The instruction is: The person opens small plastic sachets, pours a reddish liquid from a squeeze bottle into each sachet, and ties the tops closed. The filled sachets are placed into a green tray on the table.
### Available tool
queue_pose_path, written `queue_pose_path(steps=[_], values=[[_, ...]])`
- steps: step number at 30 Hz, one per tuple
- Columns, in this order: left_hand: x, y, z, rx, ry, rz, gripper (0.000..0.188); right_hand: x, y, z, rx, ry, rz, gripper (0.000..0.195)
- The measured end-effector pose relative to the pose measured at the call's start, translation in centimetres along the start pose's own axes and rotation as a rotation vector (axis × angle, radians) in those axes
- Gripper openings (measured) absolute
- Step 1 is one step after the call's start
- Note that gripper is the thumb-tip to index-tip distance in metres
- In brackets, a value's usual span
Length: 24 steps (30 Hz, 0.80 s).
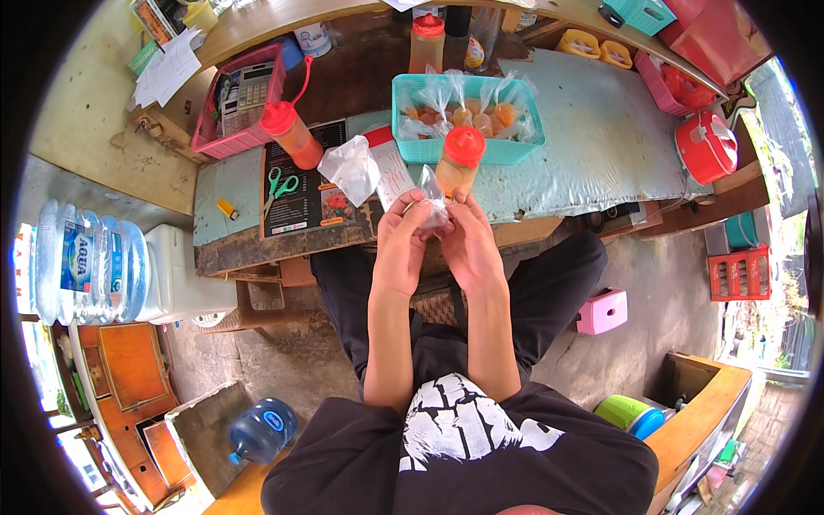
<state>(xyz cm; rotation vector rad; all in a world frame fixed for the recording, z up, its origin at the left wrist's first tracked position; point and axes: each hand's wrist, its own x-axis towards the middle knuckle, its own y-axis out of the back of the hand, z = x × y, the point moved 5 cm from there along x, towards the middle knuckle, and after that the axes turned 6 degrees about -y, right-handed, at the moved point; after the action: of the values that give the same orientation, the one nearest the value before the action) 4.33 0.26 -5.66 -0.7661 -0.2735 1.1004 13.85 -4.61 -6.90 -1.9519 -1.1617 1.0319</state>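
Both hands meet above the front edge of the table, on a small clear plastic bag (pixel 435 215). My left hand (pixel 403 241) pinches its left side, and my right hand (pixel 472 241) pinches the right. The bag's contents are too small to make out. Just beyond my right hand stands a squeeze bottle (pixel 458 177) with a red lid and pale orange contents. Behind it, a turquoise plastic basket (pixel 405 151) holds several knotted clear bags (pixel 462 116) of orange sauce. A crumpled pile of clear plastic bags (pixel 351 170) lies left of my hands, beside a written notepad (pixel 391 170).
On the left are a red sauce squeeze bottle (pixel 293 138), green scissors (pixel 280 187) on a printed menu (pixel 296 212), a yellow lighter (pixel 226 208) and a pink basket (pixel 225 149) with a calculator (pixel 255 84). A red drink cooler (pixel 705 148) stands at the table's right end.
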Motion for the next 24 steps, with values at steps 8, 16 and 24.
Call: queue_pose_path(steps=[8,16,24], values=[[-0.4,-0.5,1.0,0.653,-0.234,-0.064,0.016,-1.5,-1.7,-2.1,-0.162,0.147,0.034,0.022],[-1.2,0.3,1.7,-0.141,0.073,-0.064,0.029,-1.3,-2.8,-1.1,-0.279,0.009,-0.201,0.022],[-0.8,-0.5,1.4,0.217,-0.049,-0.222,0.010,-1.6,-3.2,-1.0,0.032,0.052,-0.121,0.026]])
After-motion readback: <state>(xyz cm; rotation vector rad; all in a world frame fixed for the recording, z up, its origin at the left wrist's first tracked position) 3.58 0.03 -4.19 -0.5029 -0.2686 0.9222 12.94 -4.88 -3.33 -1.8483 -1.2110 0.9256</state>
